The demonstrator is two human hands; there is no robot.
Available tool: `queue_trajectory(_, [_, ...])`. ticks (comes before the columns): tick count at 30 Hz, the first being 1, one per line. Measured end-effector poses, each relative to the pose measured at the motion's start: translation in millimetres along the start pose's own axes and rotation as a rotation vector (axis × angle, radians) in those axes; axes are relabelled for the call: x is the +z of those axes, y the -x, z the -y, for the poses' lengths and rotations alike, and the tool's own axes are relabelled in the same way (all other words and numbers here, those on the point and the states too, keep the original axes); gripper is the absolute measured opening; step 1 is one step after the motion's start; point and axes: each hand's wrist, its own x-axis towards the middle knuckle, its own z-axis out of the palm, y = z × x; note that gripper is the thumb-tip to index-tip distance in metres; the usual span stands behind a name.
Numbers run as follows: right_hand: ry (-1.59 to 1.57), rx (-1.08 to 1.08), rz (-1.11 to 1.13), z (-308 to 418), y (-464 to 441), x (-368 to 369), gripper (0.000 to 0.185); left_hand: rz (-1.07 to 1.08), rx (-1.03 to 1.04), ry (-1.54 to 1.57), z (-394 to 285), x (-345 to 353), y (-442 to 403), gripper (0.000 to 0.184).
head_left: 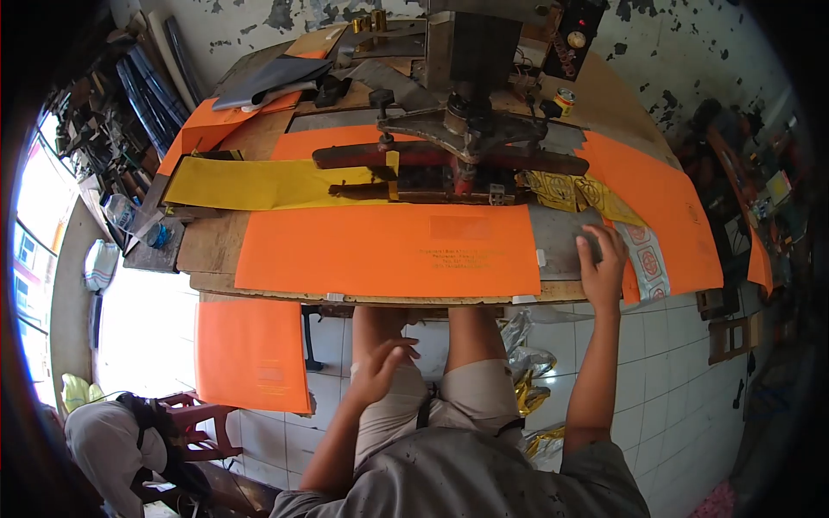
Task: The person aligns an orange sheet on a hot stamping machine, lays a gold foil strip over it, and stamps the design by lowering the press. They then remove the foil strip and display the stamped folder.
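Observation:
My right hand (602, 259) is raised over the grey plate (557, 237) at the table's right side, fingers apart and slightly curled, holding nothing. Low over my lap is my left hand (380, 371), its fingers loosely spread with nothing in them. Between the hands and the press (466, 129) lies an orange sheet (363, 250) with small printed text at its right. A yellow strip (268, 183) runs leftward from under the press. Used gold foil (596, 197) trails out on the press's right side, beside a silver printed strip (646, 259).
More orange sheets lie at the right (682, 216) and at the lower left (250, 354). A small can (564, 101) and gold rolls (378, 21) stand at the back. Crumpled foil (534, 393) is on the floor. A bag (112, 432) rests near a red stool (203, 423).

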Motion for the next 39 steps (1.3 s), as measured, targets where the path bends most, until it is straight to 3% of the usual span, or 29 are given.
queue_trajectory(7, [-0.038,0.013,0.035,-2.9,7.0,2.8,0.025,0.240,-0.332,0.461,94.6,60.9,-16.6,0.052])
queue_trajectory(10, [-0.050,0.000,0.057,-0.6,7.8,1.0,0.026,0.257,-0.436,0.446,117.8,64.9,-18.7,0.049])
queue_trajectory(15, [-0.025,-0.098,0.031,-4.9,9.7,4.4,0.027,0.236,-0.453,0.467,130.6,67.6,-25.4,0.047])
queue_trajectory(33, [0.206,-0.278,0.252,-3.6,-24.8,38.3,0.039,0.198,-0.446,0.412,123.9,68.7,-15.9,0.044])
queue_trajectory(39, [0.083,-0.276,0.274,2.7,-26.7,39.4,0.042,0.181,-0.442,0.429,125.2,67.2,-15.2,0.044])
